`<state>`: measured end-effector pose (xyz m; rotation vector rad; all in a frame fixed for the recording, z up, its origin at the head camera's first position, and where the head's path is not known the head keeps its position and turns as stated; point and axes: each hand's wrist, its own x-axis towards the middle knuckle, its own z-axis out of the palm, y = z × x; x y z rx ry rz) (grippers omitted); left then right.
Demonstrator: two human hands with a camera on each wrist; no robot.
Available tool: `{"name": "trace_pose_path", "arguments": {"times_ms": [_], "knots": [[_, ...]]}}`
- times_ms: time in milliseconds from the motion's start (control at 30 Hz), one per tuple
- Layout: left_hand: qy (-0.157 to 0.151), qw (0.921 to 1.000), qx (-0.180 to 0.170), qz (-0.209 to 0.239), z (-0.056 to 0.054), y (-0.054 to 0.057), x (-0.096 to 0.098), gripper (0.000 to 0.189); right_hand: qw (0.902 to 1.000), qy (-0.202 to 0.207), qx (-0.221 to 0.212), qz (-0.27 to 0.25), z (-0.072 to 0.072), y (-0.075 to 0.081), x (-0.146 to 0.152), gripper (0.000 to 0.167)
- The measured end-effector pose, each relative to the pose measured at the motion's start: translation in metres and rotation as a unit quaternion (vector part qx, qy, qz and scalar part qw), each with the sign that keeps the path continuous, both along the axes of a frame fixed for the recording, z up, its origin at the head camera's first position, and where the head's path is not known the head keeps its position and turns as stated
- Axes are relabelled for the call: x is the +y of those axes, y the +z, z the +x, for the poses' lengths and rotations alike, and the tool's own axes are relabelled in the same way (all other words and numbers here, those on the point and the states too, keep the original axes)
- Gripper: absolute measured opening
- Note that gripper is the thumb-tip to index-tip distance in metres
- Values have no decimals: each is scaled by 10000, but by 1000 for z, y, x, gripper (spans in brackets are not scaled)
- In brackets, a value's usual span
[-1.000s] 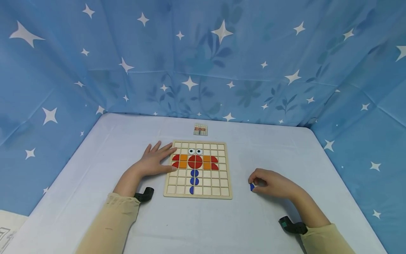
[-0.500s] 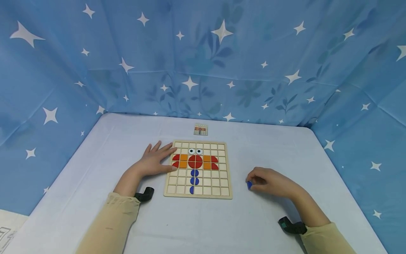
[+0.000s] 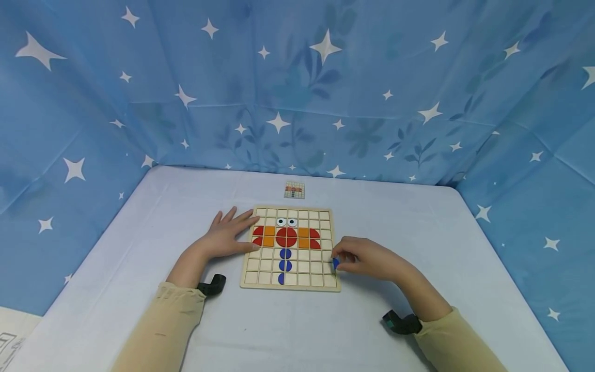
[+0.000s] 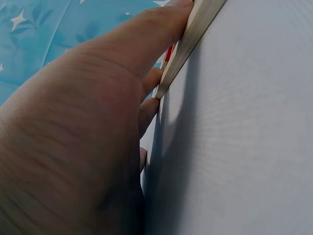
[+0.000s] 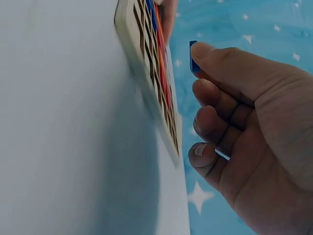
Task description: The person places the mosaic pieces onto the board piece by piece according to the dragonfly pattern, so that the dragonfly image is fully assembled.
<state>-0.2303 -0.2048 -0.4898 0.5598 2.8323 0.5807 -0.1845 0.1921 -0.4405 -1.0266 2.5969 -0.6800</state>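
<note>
A wooden grid board [image 3: 263, 279] lies on the table, bearing red, orange and blue pieces and two eye pieces. Blue half-round pieces [image 3: 285, 265] run down its middle columns, with a single one [image 3: 281, 278] in the bottom row. My left hand [image 3: 225, 239] rests at the board's left edge, fingers spread and thumb lying over the rim, as the left wrist view also shows. My right hand [image 3: 372, 258] pinches a blue tile [image 3: 335, 263] between thumb and forefinger at the board's right edge. In the right wrist view the tile [image 5: 194, 56] is held above the table.
A small pattern card [image 3: 294, 190] with a similar picture lies behind the board. The white table [image 3: 297, 330] meets a blue star-printed curtain [image 3: 297, 93] at the back and sides. A black wrist camera sits on each wrist.
My right hand has moved left with the blue tile, from the bare table to the board's right edge. The left hand and the board have stayed where they were.
</note>
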Motion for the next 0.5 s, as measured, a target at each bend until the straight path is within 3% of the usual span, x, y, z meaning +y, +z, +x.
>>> {"name": "trace_pose_path", "arguments": {"times_ms": [500], "knots": [[-21, 10000, 8, 36, -1, -1, -1, 86, 9994, 314, -142, 63, -7, -1, -73, 18]]}}
